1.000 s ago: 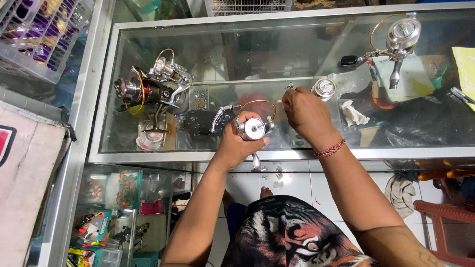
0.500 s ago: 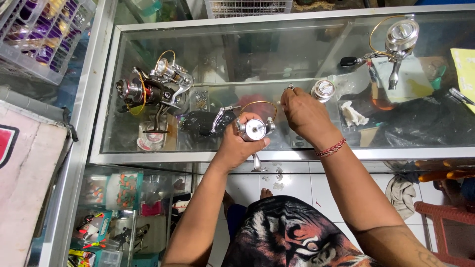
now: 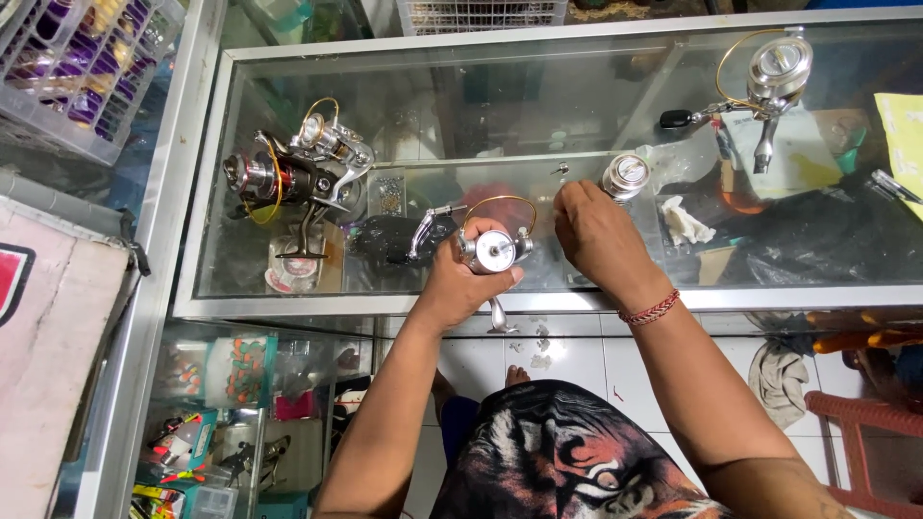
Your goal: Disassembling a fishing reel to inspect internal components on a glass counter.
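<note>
Hiding reel (image 3: 495, 252) body, left hand (image 3: 460, 284)

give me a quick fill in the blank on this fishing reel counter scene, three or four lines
1. The left hand holds a silver fishing ____ over the glass counter.
2. The right hand wears a ____ bracelet at the wrist.
3. The loose silver spool lies just beyond the ____ hand.
4. The reel with the red band stands on the ____ side of the counter.

Missing words: reel; red; right; left
</note>
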